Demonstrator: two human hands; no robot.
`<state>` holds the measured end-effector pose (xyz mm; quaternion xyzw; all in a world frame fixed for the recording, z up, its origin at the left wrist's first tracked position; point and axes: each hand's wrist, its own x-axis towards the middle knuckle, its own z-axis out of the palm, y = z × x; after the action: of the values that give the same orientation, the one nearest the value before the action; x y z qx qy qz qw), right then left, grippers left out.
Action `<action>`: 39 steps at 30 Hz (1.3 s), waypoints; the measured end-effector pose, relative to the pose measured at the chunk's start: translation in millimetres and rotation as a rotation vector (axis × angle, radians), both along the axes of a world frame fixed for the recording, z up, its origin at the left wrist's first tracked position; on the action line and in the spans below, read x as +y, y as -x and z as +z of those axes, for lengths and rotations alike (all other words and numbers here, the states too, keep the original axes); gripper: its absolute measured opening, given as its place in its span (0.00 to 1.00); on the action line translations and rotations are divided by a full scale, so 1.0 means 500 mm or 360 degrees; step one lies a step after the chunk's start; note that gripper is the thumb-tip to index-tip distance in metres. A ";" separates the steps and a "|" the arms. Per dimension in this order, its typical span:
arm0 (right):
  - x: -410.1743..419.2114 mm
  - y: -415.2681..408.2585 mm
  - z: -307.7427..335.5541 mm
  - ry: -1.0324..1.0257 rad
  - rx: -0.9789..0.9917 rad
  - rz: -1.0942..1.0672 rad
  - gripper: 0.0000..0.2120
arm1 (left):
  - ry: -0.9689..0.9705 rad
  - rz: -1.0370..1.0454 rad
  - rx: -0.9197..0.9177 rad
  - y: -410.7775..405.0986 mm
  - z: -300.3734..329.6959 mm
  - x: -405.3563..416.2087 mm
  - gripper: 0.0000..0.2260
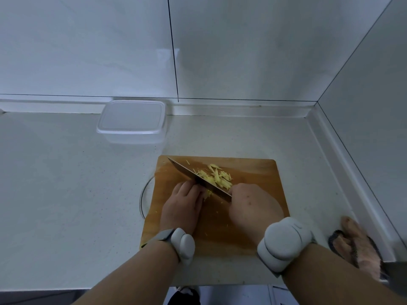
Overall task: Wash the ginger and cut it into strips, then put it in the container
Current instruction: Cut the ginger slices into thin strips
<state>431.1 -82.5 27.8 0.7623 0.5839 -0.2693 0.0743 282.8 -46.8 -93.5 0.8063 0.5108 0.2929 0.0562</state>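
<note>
Fingers on ginger, beside knife

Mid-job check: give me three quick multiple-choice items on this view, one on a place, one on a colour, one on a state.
1. Where is the plastic container?
A. behind the cutting board's left end
B. on the board
C. in a hand

2. What colour are the ginger strips?
A. green
B. pale yellow
C. red

3. The container's lid is:
A. off
B. on
C. held up

Answers:
1 A, it stands near the wall, beyond the cutting board.
2 B, a yellow pile beside the knife.
3 B, the lid covers it.
</note>
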 end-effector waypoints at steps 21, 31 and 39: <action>0.059 0.029 -0.057 -0.0007 0.0090 0.0096 0.11 | -0.0089 -0.0010 -0.0065 -0.003 0.000 0.000 0.12; 0.031 0.001 -0.067 -0.0024 0.0088 0.0000 0.10 | -0.0088 -0.0035 -0.0116 -0.003 0.006 -0.002 0.11; 0.039 0.001 -0.070 -0.0064 0.0092 0.0002 0.10 | 0.0071 -0.0035 -0.0136 -0.002 0.007 0.000 0.10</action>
<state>430.5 -63.1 -7.4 0.7550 0.5916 -0.2794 0.0423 284.0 -46.8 -89.9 0.7971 0.5055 0.3150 0.0993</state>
